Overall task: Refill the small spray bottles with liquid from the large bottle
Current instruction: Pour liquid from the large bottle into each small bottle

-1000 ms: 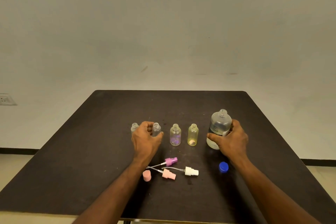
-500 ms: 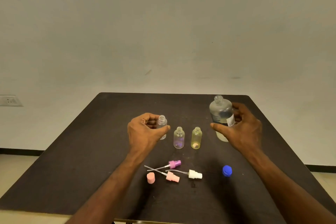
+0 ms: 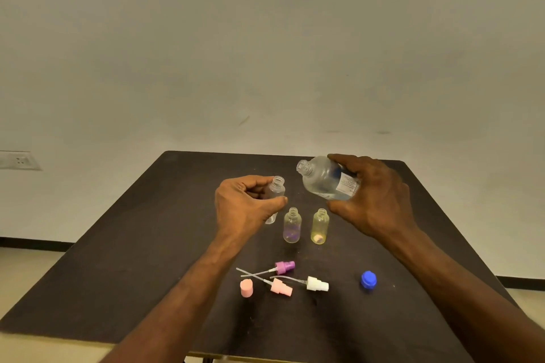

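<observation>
- Worktop [image 3: 118, 259]: dark surface filling the lower frame.
- Large bottle [image 3: 323, 178]: right of centre, uncapped, gripped in the right hand [image 3: 374, 200]; tilted, mouth toward the left.
- Clear small spray bottle [image 3: 276, 194]: centre, raised upright, pinched by the left hand [image 3: 244, 206]; its mouth lies just beside and below the large mouth, not yet touching.
- Step, as judged: pour about to start; next, align the mouths and tip slowly.
- Purple-tinted bottle [image 3: 292, 225] and yellow-tinted bottle [image 3: 320, 227]: open, waiting below.
- Blue cap [image 3: 368, 280] and three spray heads [image 3: 281, 286]: lower centre.
</observation>
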